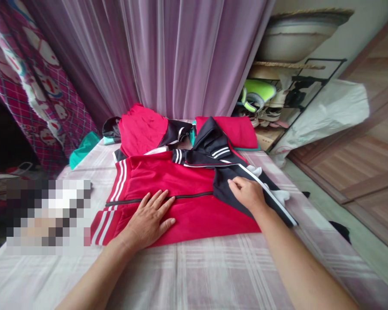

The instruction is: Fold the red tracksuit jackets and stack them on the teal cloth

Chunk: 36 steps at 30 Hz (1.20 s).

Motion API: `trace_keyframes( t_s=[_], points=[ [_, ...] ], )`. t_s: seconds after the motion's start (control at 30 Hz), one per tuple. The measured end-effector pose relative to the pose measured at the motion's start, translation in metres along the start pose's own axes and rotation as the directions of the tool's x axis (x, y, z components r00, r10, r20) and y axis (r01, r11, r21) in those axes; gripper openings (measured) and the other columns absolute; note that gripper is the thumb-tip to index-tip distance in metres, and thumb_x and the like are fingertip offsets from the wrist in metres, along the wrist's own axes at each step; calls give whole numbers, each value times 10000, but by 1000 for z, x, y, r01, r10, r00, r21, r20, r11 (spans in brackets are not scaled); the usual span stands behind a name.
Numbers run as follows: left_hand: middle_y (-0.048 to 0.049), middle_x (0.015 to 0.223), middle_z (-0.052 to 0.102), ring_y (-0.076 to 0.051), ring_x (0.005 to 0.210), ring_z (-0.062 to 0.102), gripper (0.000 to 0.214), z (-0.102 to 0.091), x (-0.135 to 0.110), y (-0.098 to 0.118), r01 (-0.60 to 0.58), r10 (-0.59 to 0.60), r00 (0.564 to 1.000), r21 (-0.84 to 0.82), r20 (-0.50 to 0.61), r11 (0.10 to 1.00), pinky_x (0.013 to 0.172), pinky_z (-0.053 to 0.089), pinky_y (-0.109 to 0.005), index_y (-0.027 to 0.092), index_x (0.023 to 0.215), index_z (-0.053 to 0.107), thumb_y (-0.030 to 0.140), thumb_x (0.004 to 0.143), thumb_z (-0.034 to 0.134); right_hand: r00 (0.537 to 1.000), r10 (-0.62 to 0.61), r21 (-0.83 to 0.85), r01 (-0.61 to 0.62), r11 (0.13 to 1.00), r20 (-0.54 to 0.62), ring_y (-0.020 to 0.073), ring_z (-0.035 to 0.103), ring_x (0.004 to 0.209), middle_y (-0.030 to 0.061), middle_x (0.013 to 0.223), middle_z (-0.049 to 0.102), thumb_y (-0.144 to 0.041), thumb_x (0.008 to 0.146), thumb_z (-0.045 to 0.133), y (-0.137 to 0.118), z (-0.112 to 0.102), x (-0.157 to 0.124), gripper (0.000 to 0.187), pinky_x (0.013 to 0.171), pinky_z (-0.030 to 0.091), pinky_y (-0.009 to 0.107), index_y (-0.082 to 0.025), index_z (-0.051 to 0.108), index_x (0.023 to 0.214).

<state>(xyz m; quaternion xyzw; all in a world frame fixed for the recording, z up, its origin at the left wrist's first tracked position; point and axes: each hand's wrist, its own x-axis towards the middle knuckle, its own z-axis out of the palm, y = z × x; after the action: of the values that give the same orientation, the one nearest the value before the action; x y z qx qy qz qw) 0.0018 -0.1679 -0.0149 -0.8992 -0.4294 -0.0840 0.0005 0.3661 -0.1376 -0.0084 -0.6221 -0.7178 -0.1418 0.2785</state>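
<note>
A red and navy track jacket (187, 172) lies spread on the bed, its dark zip running across the middle. White stripes mark its red hem at the left, and one navy sleeve is folded over the far side. My left hand (150, 219) rests flat on the red front by the zip, fingers spread. Over the navy shoulder part at the right, my right hand (247, 193) is closed, thumb and forefinger pointing left. Its other fingers curl under the palm, so whether cloth is pinched in them is hidden.
Behind the jacket lie a heaped red and navy garment (142, 129) and a folded red garment (242, 131). A teal cloth (84, 148) hangs at the bed's left edge. A purple curtain (181, 56) closes the back; a shoe rack (305, 92) stands right. One patch at left is pixelated.
</note>
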Motion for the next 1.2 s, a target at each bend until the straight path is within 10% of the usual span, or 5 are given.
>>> trace_keyframes(
  t_s=[0.23, 0.63, 0.97, 1.2],
  points=[
    [-88, 1599, 385, -279, 1477, 337, 634, -9, 1, 7, 39, -37, 997, -29, 65, 999, 1204, 265, -524, 294, 1523, 397, 621, 982, 347, 949, -308, 167, 294, 941, 66, 101, 524, 504, 1, 560, 630, -284, 947, 475, -63, 2, -8, 385, 570, 277, 282, -209, 582, 585],
    [-94, 1601, 381, -290, 1482, 324, 652, -12, 2, 11, 73, -66, 994, -88, 84, 993, 1213, 232, -541, 289, 1514, 412, 639, 966, 370, 999, 29, -59, -27, 998, 36, 148, 462, 480, 55, 553, 640, -492, 935, 411, 17, 16, -6, 504, 542, 219, 308, -220, 590, 550],
    [-100, 1602, 378, -291, 1481, 328, 651, -14, 3, 12, 85, -75, 992, -102, 99, 991, 1211, 229, -549, 292, 1513, 414, 643, 967, 361, 948, -315, 182, 317, 931, -43, 109, 522, 509, -1, 526, 579, -308, 989, 468, -73, -21, 0, 442, 594, 325, 267, -215, 539, 562],
    [-105, 1595, 389, -302, 1476, 335, 661, -14, 2, 11, 76, -66, 994, -112, 90, 991, 1203, 250, -560, 290, 1507, 426, 654, 960, 364, 923, -382, 296, 355, 887, 37, 94, 517, 476, -14, 521, 584, -266, 982, 461, -85, 0, -13, 427, 560, 314, 264, -215, 532, 565]
  ],
)
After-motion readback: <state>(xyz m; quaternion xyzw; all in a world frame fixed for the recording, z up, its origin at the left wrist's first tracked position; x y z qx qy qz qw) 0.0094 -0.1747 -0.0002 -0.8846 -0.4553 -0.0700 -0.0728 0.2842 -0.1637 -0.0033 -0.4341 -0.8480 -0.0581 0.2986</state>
